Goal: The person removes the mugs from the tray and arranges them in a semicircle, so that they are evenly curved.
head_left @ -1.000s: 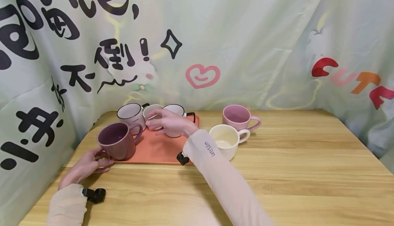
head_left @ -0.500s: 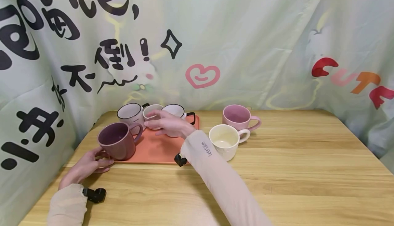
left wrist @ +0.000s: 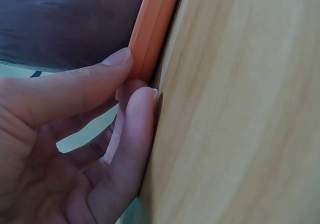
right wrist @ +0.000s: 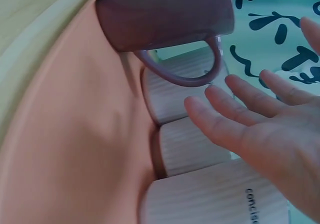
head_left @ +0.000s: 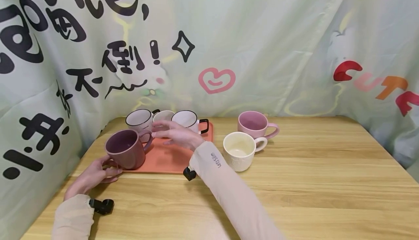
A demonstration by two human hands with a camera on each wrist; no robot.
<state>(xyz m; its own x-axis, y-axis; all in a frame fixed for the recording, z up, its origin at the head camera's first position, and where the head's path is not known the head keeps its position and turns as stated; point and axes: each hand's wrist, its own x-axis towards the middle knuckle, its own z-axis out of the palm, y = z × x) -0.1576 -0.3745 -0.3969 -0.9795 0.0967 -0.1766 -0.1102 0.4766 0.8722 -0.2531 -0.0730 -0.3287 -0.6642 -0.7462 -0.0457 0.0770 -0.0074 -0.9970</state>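
Observation:
An orange tray point(head_left: 163, 158) lies on the table with several mugs on it. My left hand point(head_left: 95, 176) pinches the tray's near left corner; in the left wrist view the thumb point(left wrist: 117, 58) is on top of the rim and fingertips are at its underside. Just above that corner stands a dark purple mug point(head_left: 126, 152), handle to the right. Over the tray hovers my right hand point(head_left: 178, 135), fingers extended near the purple mug's handle point(right wrist: 185, 79) and apart from it in the right wrist view. Behind it are white mugs, two with black rims point(head_left: 139, 118) point(head_left: 184, 118).
A smaller white mug point(head_left: 163, 115) stands between the black-rimmed ones, partly hidden. To the tray's right on the wooden table point(head_left: 320, 182) are a cream mug point(head_left: 239, 156) and a pink mug point(head_left: 252, 123). A printed curtain point(head_left: 271, 51) hangs behind.
My right hand has drifted slightly left and down toward the purple mug's handle. The left hand stays at the tray corner, and the mugs keep their places.

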